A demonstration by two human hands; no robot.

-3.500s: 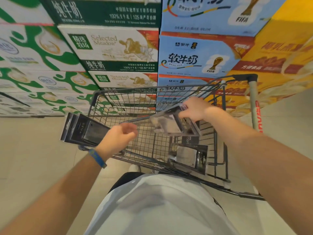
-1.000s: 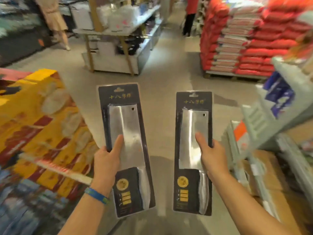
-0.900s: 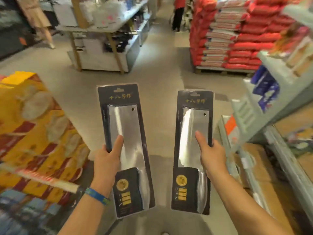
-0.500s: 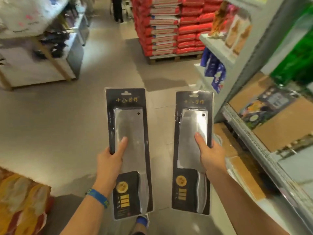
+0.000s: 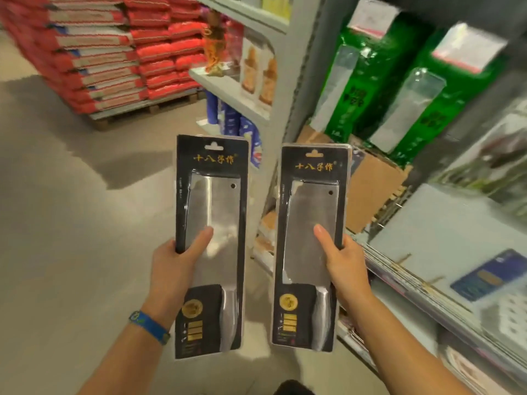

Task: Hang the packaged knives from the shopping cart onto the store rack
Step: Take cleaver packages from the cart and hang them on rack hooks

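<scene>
— So what has changed?
— View has swung off the aisle; green hanging packs on the rack are close at right.
— Grips?
— Left hand clamps one packaged knife, right hand another, upright, unhung.

The person is wearing a blue wristband with small green markings on the left wrist, while both forearms are showing bare, without sleeves.
</scene>
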